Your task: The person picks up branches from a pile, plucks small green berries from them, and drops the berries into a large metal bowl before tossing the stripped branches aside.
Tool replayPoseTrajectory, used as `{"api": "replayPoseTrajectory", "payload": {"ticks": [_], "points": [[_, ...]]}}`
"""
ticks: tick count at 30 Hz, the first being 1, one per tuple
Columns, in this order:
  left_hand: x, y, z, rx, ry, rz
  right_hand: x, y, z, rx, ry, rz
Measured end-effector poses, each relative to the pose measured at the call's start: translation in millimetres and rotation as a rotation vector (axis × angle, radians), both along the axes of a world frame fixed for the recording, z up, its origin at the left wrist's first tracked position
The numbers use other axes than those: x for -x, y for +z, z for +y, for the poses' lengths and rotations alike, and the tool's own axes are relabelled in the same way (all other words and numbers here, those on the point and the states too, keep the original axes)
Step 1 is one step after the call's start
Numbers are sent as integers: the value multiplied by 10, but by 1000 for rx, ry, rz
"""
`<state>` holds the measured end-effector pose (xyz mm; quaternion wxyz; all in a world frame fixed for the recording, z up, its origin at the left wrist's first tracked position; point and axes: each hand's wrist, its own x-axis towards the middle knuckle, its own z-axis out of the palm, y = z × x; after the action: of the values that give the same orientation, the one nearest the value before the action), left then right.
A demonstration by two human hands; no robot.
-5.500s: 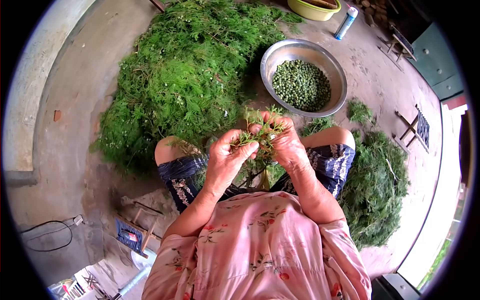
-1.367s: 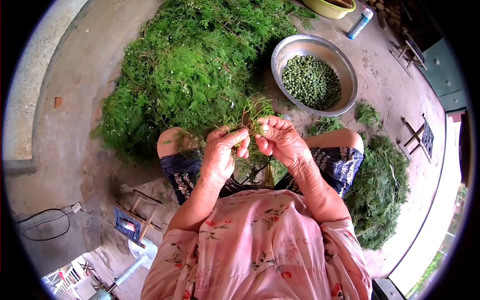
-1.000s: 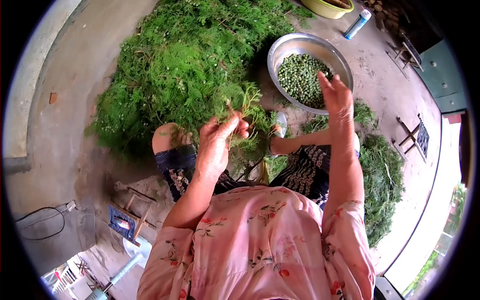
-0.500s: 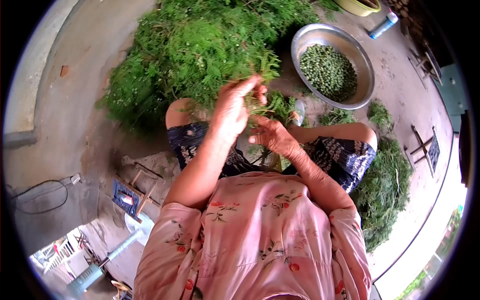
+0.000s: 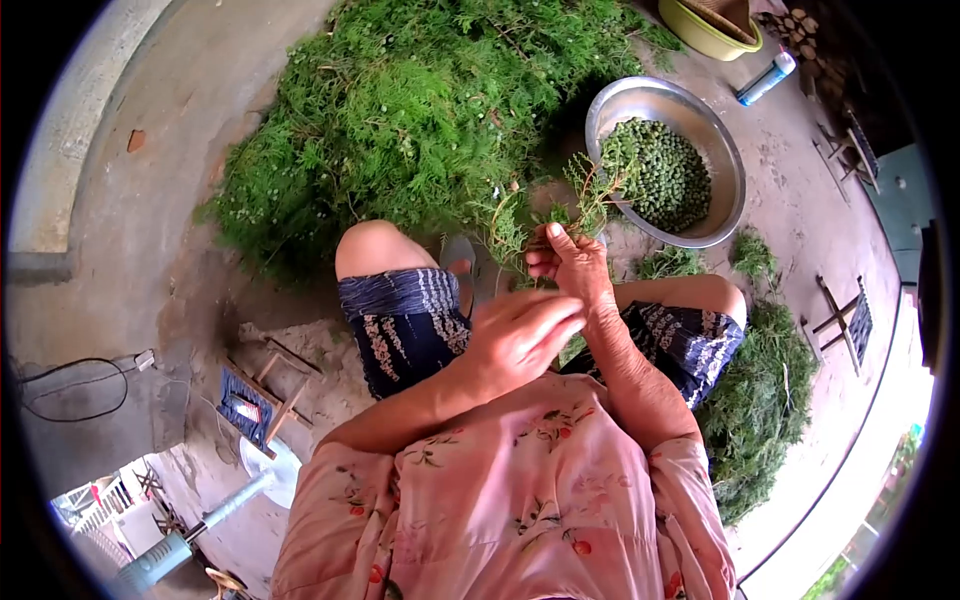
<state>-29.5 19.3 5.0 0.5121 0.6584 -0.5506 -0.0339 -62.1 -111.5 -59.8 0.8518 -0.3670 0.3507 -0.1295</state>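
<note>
My right hand [image 5: 582, 268] is closed around a leafy green conifer sprig [image 5: 597, 188], its thumb on top. The sprig's thin brown stems fan out forward, and one tip overlaps the near rim of the metal basin [image 5: 724, 165]. My left hand [image 5: 518, 335] is beside the right wrist, fingers drawn together; whatever they may hold is hidden. Small round green cones [image 5: 665, 180] lie heaped inside the basin. Ahead of my knees spreads a large pile of green conifer branches [image 5: 400, 120].
More cut greenery [image 5: 765, 410] lies by my right leg. Beyond the basin are a yellow tub [image 5: 705, 35] and a blue-white can [image 5: 767, 78]. Low folding stools stand at the left [image 5: 262, 400] and the right [image 5: 850, 325]. A fan [image 5: 265, 475] is at lower left.
My left hand has drawn back from near the branch pile toward my body. My right hand has moved slightly right, and the sprig now shows clearly in it.
</note>
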Motion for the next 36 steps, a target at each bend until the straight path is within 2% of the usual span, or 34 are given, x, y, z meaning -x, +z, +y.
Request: {"api": "replayPoseTrajectory", "payload": {"ticks": [2, 4, 6, 10, 12, 14, 15, 16, 17, 18, 20, 21, 22, 24, 25, 29, 32, 36], "points": [[-21, -98, 232, -70, 181, 80, 8, -90, -48, 18, -55, -45], [-196, -92, 218, -64, 521, 87, 13, -95, -72, 10, -55, -52], [-415, -42, 60, -42, 611, 1, 21, -93, -53, 9, -48, -67], [-574, -245, -50, -125, 456, 156, 36, -60, -12, 48, -3, -12], [-549, -291, -110, -83, 449, 211, 43, -110, -3, 56, 51, 1], [-531, -300, -109, -68, 396, 554, 66, -95, -21, 88, 66, 18], [-530, -272, -115, -74, 386, 726, 79, 36, -57, 124, 180, 79], [-525, -271, -101, -77, 385, 726, 98, 145, -87, 157, 293, 140], [-521, -271, -85, -54, 359, 770, 116, 197, -136, 304, 425, 251], [-518, -272, -78, -31, 334, 813, 114, 265, -158, 303, 423, 253], [-496, -276, -82, -30, 329, 811, 131, 358, -196, 449, 324, 316], [-480, -281, -91, -25, 324, 807, 118, 313, -205, 531, 217, 180], [-472, -283, -105, -17, 319, 803, 114, 310, -226, 532, 211, 184], [-449, -234, -111, -76, 305, 749, 61, 411, -201, 653, 76, -63], [-429, -229, -115, -97, 302, 730, 33, 515, -178, 668, 104, -62], [-399, -184, -121, -163, 266, 696, -50, 521, -127, 601, 219, -46], [-373, -195, -98, -190, 251, 666, -56, 548, -172, 590, -69, 16], [-409, -282, -68, -170, 214, 770, -4, 608, -687, 370, -193, -107]]}}
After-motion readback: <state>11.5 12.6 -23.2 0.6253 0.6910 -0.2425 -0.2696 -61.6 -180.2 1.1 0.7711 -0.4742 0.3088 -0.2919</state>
